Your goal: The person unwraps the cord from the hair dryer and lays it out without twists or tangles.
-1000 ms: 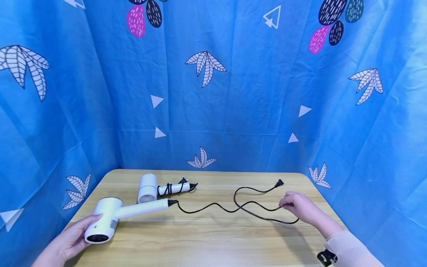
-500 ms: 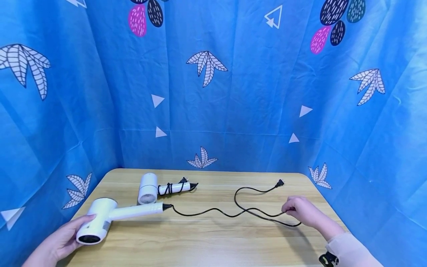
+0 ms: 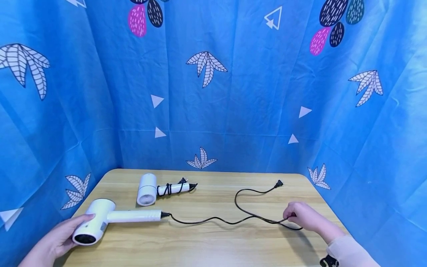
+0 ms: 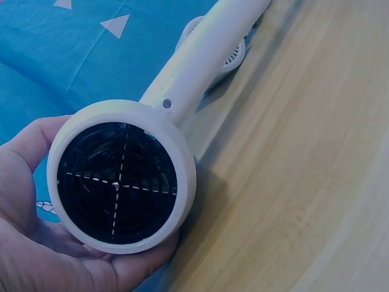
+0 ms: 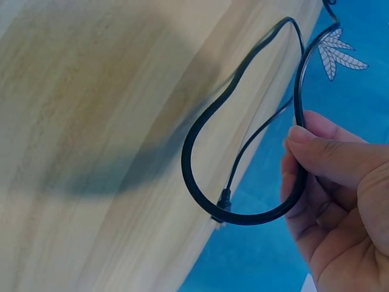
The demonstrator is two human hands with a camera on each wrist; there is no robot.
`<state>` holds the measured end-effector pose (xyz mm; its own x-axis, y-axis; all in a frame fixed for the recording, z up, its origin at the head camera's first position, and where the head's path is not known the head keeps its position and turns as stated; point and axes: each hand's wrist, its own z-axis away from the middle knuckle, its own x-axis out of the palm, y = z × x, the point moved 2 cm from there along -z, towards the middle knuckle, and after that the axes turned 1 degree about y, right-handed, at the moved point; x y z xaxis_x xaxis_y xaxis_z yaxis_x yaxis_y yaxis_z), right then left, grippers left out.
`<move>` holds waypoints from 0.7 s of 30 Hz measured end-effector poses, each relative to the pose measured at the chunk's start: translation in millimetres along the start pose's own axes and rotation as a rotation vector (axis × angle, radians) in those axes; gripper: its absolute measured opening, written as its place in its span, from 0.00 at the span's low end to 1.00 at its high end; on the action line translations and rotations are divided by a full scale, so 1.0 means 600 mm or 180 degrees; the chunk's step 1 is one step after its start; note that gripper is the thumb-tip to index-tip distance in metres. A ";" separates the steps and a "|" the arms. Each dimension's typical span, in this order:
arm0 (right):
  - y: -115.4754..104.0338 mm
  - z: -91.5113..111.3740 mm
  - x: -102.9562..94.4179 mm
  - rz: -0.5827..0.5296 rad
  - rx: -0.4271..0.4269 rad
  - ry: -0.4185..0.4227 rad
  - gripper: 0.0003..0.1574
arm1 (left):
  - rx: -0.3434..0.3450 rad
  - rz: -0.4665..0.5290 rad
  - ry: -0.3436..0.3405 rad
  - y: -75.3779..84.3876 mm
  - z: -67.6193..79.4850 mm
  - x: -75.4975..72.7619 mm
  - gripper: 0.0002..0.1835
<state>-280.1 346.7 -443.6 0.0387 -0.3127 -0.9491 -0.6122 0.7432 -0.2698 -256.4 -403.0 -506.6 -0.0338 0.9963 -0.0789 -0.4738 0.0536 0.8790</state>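
Note:
My left hand (image 3: 61, 237) grips the barrel of a white hair dryer (image 3: 96, 218) at the table's left, thumb on top. In the left wrist view, the dryer's dark round end (image 4: 118, 182) faces the camera, with fingers curled round the white rim. Its handle (image 3: 135, 216) points right, and a black cord (image 3: 213, 218) runs from it across the table. At the right, my right hand (image 3: 301, 215) pinches that cord between thumb and fingers; in the right wrist view the cord (image 5: 189, 152) hangs in a loop from the pinch. The plug (image 3: 278, 183) lies farther back.
A second white hair dryer (image 3: 147, 189) lies behind the first, its black cord wound round its handle. The wooden table (image 3: 213, 244) is enclosed by blue patterned curtains (image 3: 213, 111) at the back and both sides.
My left hand has moved left with the hair dryer, whose handle has come lower and more level. My right hand has come slightly nearer with the cord, and the cord's crossing has narrowed.

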 end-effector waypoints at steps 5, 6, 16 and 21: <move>-0.001 0.002 0.004 -0.0191 0.0072 -0.0131 0.13 | -0.0053 -0.0169 0.0107 0.002 -0.001 -0.004 0.52; -0.002 0.003 0.004 -0.0235 0.0077 -0.0150 0.12 | -0.0061 -0.0195 0.0125 0.002 -0.002 -0.005 0.53; -0.011 0.005 0.014 -0.0516 0.0144 -0.0416 0.12 | -0.0133 -0.0294 0.0192 -0.002 0.000 -0.002 0.59; -0.013 0.007 0.019 -0.0585 0.0209 -0.0506 0.13 | -0.0168 -0.0320 0.0239 0.000 0.005 0.002 0.59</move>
<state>-271.6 339.5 -453.0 0.2716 -0.3531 -0.8953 -0.5309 0.7209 -0.4454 -253.9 -401.5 -505.6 -0.0487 0.9782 -0.2020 -0.5237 0.1472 0.8391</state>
